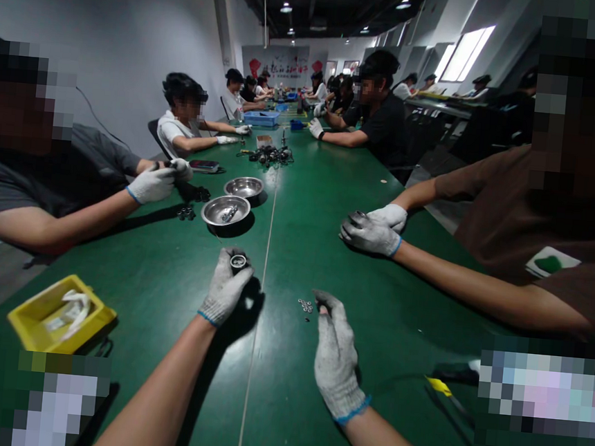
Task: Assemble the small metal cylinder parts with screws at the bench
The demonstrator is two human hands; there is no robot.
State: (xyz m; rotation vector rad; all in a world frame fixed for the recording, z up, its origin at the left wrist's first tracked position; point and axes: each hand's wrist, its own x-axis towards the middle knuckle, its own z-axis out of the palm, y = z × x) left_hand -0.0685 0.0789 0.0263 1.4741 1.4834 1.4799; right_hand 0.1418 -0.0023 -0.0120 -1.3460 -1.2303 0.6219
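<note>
My left hand [226, 286], in a white knit glove with blue cuff, grips a small dark cylindrical part [238, 261] with a silver rim, its round end facing up. On the green table to its right lie several small metal rings [305, 305] with a tiny dark piece [307, 320] close by. My right hand [335, 355], gloved too, rests just right of these rings. Its fingers stretch forward and the thumb tip pokes bare from the glove; nothing shows between them. Beyond my left hand stands a steel bowl [224, 222] with metal parts inside.
Behind that bowl is another steel bowl [243, 188]. A yellow bin [63, 313] with white material sits at the left, and small black parts [186, 212] lie left of the bowls. Co-workers' gloved hands [372, 231] occupy both sides. Farther back is a dark parts pile [271, 155].
</note>
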